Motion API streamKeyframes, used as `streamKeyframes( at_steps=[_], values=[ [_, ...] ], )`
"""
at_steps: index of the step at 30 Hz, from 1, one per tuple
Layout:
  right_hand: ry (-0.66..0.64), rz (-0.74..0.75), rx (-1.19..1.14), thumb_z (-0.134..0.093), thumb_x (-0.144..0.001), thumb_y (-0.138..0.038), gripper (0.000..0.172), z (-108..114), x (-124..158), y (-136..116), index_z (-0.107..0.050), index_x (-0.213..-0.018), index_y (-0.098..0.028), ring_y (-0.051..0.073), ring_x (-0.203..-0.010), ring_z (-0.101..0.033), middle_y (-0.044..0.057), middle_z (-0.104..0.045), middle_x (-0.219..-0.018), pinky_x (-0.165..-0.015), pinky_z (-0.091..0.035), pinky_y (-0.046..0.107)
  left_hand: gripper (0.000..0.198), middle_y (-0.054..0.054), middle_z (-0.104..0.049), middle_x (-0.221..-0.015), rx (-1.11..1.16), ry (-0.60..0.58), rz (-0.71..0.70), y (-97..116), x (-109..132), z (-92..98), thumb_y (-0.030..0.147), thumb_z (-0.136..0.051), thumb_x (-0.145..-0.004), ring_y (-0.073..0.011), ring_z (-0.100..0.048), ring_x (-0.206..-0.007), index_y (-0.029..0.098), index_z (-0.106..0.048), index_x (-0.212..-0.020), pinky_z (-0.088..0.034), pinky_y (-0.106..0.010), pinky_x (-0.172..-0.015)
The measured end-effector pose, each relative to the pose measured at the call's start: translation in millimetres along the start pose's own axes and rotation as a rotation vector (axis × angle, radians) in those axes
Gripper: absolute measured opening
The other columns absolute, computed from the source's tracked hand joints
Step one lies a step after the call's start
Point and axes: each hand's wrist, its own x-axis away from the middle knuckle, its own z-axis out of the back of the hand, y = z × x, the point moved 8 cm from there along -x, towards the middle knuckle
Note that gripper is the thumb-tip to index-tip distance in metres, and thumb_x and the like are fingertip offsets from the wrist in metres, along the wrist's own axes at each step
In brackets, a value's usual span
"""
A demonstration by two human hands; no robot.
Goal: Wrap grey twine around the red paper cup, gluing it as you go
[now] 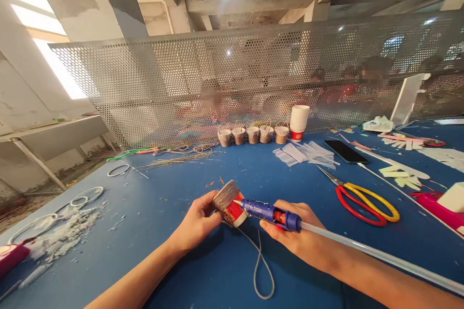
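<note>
In the head view, my left hand [201, 219] grips a red and white paper cup [235, 211], tilted, with grey-brown cord [266, 270] wound round part of its side. The loose end of that cord loops down onto the table below. My right hand [295, 231] is wrapped round a blue hot glue gun [270, 213], and a long clear glue stick [362, 247] runs out of its back. The gun's nozzle points left and meets, or nearly meets, the cup's side at the edge of the wound cord.
Several small cord-wrapped baskets [253, 134] and a stack of paper cups [299, 123] stand along the perforated metal screen [174, 77]. Scissors [362, 203], a phone [346, 151] and white strips [308, 153] lie to the right. Glue scraps [68, 231] litter the left; people sit beyond the screen.
</note>
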Motion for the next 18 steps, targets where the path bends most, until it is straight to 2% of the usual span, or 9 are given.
streamKeyframes(
  at_steps=[4, 9, 14, 18],
  values=[
    [-0.003, -0.087, -0.039, -0.049, -0.086, -0.043, 0.030, 2.7, -2.9, 12.8, -0.059, -0.067, -0.022, 0.016, -0.058, -0.055, -0.001, -0.060, -0.060, -0.059, -0.046, 0.026, 0.024, 0.000, -0.068, -0.077, 0.056, -0.003, 0.003, -1.9, 0.4, 1.9, 0.010, -0.059, -0.063, -0.0157, -0.059, -0.073, 0.015, -0.067, -0.086, -0.047, -0.024, -0.067],
    [0.059, -0.163, -0.062, -0.055, -0.081, -0.045, 0.027, 7.8, -2.0, 21.6, -0.066, -0.069, -0.023, 0.021, -0.076, -0.061, 0.003, -0.066, -0.071, -0.062, -0.050, 0.027, 0.021, 0.002, -0.067, -0.073, 0.098, 0.005, 0.020, -3.5, 0.9, 4.9, 0.009, -0.058, -0.062, -0.0139, -0.059, -0.069, 0.015, -0.066, -0.081, -0.047, -0.022, -0.065],
    [0.001, -0.105, -0.087, -0.053, -0.084, -0.045, 0.028, 0.5, -0.8, 16.3, -0.063, -0.071, -0.023, 0.018, -0.065, -0.058, 0.000, -0.064, -0.066, -0.059, -0.047, 0.026, 0.027, -0.001, -0.069, -0.080, 0.083, -0.021, 0.020, -3.7, 0.3, 2.3, 0.011, -0.058, -0.063, -0.0163, -0.061, -0.074, 0.014, -0.067, -0.088, -0.048, -0.025, -0.070],
    [0.011, -0.105, -0.104, -0.053, -0.083, -0.043, 0.027, 2.6, -3.4, 15.3, -0.062, -0.068, -0.023, 0.017, -0.059, -0.056, 0.000, -0.062, -0.061, -0.056, -0.046, 0.026, 0.024, -0.001, -0.069, -0.076, 0.074, 0.004, 0.051, -5.1, 0.8, 3.3, 0.014, -0.059, -0.061, -0.0166, -0.060, -0.071, 0.014, -0.066, -0.084, -0.047, -0.025, -0.068]
  ],
)
